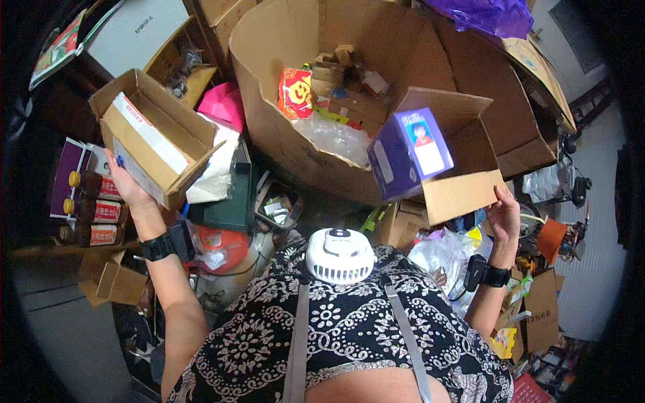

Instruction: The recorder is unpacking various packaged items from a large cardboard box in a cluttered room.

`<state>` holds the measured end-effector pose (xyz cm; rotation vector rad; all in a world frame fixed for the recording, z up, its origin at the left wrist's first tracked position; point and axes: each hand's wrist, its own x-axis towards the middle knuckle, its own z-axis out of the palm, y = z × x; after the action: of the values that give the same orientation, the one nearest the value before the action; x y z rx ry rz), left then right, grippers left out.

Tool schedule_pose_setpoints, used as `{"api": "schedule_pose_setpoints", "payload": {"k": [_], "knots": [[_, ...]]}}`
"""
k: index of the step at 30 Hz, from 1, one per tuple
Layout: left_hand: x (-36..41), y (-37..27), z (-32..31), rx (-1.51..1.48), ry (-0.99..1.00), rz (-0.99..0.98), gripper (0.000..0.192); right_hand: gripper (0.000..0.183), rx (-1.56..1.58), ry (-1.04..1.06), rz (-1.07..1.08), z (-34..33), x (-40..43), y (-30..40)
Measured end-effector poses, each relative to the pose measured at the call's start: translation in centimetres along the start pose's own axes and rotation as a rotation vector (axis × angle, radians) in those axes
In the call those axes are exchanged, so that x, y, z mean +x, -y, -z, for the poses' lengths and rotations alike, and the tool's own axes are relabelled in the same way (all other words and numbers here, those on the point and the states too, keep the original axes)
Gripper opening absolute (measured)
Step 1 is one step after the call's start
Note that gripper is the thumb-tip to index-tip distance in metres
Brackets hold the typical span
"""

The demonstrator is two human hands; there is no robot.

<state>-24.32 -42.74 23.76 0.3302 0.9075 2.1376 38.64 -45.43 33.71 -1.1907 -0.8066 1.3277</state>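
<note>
My left hand [128, 184] supports an open cardboard box [164, 148] from below and its outer side. A white label strip runs along that box, and its inside looks bare. On the other side, my right hand [504, 214] pinches the flap of a second open cardboard box [458, 201]. A purple printed box [388, 161] shows at that box's left, overlapping its opening; I cannot tell whether it sits inside. Both boxes are held up in the air. The right one overlaps the rim of a large cardboard bin [274, 146] in front of me.
Inside the bin lie a red and yellow packet [296, 94], clear plastic [332, 136] and scraps. Bottles with red labels [107, 211] stand at the left beside a dark green box [227, 196]. Stuffed plastic bags [448, 257] lie at the right. A purple bag [489, 15] hangs over the bin's far edge.
</note>
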Motion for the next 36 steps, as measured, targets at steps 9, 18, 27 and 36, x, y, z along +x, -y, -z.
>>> {"api": "schedule_pose_setpoints", "payload": {"k": [9,18,27,36], "knots": [[-2.3,1.2,-11.8,-0.015,0.724,-0.156,0.043,0.023,0.022,0.091,-0.315,-8.2,3.5,-8.6],[-10.2,16.3,-20.7,-0.451,0.955,1.220,0.052,0.028,-0.074,0.341,-0.100,-11.3,3.5,-11.3],[-9.5,18.4,-18.2,-0.374,1.095,1.343,0.055,0.038,-0.256,0.177,-0.035,-8.8,2.4,-10.3],[-11.0,18.7,-19.7,-0.226,1.064,1.175,0.051,0.021,-1.036,0.624,0.605,-20.0,4.2,1.4]]}}
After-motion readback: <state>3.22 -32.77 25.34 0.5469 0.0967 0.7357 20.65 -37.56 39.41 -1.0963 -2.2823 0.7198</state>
